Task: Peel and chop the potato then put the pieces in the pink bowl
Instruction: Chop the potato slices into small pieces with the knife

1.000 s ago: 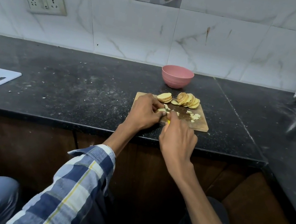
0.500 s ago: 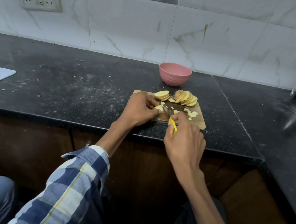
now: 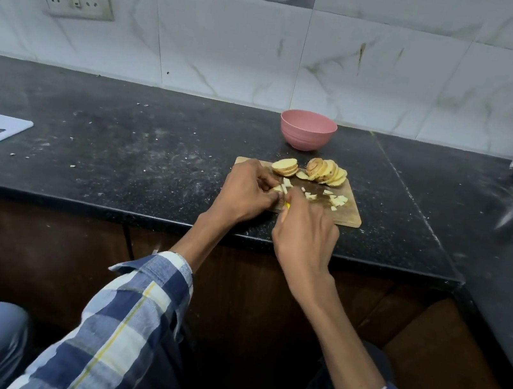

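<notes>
Potato (image 3: 316, 171) mid-chop on wooden board (image 3: 350, 217) at counter (image 3: 153, 158) front edge. Nearest: right hand (image 3: 304, 232) curled round yellow-handled knife (image 3: 286, 204), blade hidden; left hand (image 3: 245, 192) pinching piece (image 3: 277, 189) under cut. Beyond hands: small diced bits (image 3: 336, 200) loose on board. Further: two slice stacks uncut, skin apparently on edges. Farthest: pink bowl (image 3: 307, 130), inside not visible, no pieces seen. Transfer apparently not started.

On a wooden board (image 3: 350, 217), the left hand (image 3: 245, 192) pins potato pieces (image 3: 283, 186); the right hand (image 3: 304, 232) grips a yellow-handled knife (image 3: 287, 204). Slices (image 3: 326, 171) lie before the pink bowl (image 3: 307, 130).
</notes>
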Demonstrator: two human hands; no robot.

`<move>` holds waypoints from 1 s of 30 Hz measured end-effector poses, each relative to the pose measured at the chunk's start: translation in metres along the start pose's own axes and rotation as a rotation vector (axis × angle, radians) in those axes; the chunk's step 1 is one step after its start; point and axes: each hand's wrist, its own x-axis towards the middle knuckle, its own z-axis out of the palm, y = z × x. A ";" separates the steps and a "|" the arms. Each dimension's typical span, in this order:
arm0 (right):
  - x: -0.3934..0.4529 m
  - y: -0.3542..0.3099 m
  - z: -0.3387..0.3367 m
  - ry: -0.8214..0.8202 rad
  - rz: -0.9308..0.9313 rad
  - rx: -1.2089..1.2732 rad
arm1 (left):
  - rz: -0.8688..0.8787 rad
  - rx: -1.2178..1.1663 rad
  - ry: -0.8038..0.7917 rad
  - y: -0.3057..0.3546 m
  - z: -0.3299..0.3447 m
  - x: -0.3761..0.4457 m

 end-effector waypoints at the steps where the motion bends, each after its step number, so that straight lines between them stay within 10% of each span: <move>1: -0.008 0.003 0.000 0.006 0.004 -0.005 | -0.005 -0.003 0.004 0.000 0.001 0.000; 30: -0.014 0.016 0.003 0.078 -0.024 0.111 | -0.026 0.006 0.015 -0.003 -0.004 -0.003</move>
